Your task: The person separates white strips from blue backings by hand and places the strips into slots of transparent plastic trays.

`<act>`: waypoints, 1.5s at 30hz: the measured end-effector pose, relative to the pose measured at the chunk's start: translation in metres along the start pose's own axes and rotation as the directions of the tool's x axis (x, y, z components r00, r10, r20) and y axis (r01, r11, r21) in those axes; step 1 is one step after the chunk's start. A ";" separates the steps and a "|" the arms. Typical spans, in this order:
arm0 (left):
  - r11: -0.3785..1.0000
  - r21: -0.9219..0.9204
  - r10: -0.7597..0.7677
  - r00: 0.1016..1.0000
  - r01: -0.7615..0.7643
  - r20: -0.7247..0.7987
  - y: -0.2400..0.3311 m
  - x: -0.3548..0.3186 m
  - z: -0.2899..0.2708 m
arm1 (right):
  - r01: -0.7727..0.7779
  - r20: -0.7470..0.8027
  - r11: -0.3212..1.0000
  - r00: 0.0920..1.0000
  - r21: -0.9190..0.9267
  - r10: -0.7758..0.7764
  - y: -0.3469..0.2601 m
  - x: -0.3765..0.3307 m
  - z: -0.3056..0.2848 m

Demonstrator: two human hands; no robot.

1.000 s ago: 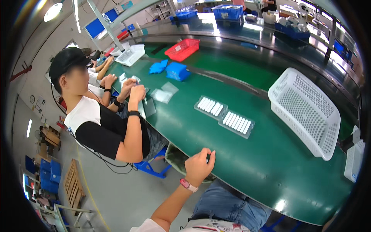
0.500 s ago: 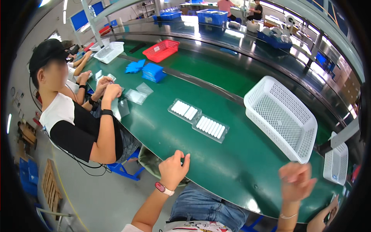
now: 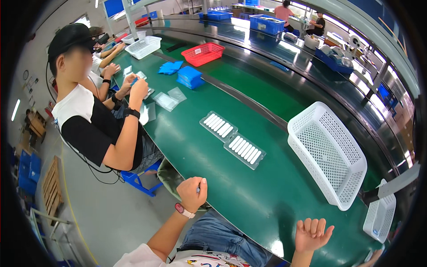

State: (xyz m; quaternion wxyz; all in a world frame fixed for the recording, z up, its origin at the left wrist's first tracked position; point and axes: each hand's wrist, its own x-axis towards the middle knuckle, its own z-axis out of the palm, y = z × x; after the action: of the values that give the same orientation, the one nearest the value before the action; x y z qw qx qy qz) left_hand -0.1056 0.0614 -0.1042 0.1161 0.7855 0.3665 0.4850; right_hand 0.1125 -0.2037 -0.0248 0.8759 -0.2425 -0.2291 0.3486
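My left hand (image 3: 192, 194) hovers by the table's near edge, fingers closed. A small greyish-blue bit shows between them, too small to name. Farther right, my right hand (image 3: 312, 235) is raised with its palm in view, fingers loosely bent and thumb apart; nothing shows in it. Beyond my hands, two clear plastic trays lie corner to corner on the green table (image 3: 195, 155). The farther tray (image 3: 219, 126) and the nearer tray (image 3: 244, 151) each hold several white rounded sticks in a row. Neither hand touches them.
A large white perforated basket (image 3: 327, 155) stands at the right, a smaller one (image 3: 380, 218) beyond it. At the far left are clear bags (image 3: 167, 101), blue packets (image 3: 190, 77) and a red basket (image 3: 202, 54). A co-worker (image 3: 98, 115) sits at my left, handling something small.
The whole view has shifted. My right hand has moved left and turned so its palm and bent fingers show. My left hand has closed more tightly. The trays and baskets stay on the table.
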 end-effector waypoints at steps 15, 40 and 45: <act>0.994 -0.018 -0.108 0.994 0.107 -0.007 0.019 0.004 -0.009 | -0.034 0.063 0.999 0.997 -0.040 0.036 0.000 -0.007 0.005; -0.190 -0.410 0.224 0.446 0.892 0.867 0.163 0.056 0.032 | -0.395 -0.146 0.694 0.909 -0.602 0.390 0.024 -0.017 0.017; -0.207 -0.369 0.158 0.403 0.906 0.901 0.179 0.027 0.054 | 0.063 -0.038 0.452 0.977 -0.890 -0.211 0.038 -0.010 0.009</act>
State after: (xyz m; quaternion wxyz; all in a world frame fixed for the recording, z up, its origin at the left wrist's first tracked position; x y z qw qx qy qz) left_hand 0.0300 -0.0366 -0.0165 0.9175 0.3592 0.1046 0.1348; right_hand 0.0820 -0.1850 -0.0425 0.6628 -0.6653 -0.3317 0.0893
